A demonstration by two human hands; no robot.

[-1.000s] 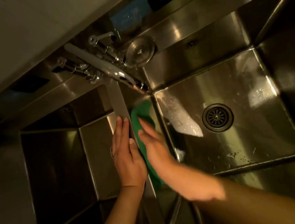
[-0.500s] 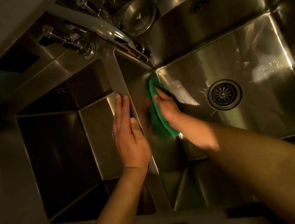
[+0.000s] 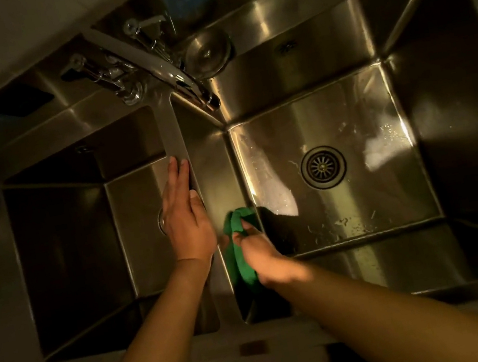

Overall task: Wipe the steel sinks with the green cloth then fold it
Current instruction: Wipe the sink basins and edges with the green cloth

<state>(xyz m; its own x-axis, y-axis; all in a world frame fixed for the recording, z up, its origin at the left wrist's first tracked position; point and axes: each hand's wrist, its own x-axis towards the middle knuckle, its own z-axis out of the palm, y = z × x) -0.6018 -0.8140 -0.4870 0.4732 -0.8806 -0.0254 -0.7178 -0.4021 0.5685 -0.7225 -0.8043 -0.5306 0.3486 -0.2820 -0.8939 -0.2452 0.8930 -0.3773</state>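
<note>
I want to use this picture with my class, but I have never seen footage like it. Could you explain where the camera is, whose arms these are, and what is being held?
The camera sits on a person's head, looking down, so the two bare arms are the wearer's own. Below is a steel double sink, with a faucet over the divider. The right basin has a round drain and water streaks. The left hand rests flat on the divider. The right hand presses a bunched green cloth against the right basin's left wall, wiping it.
</note>
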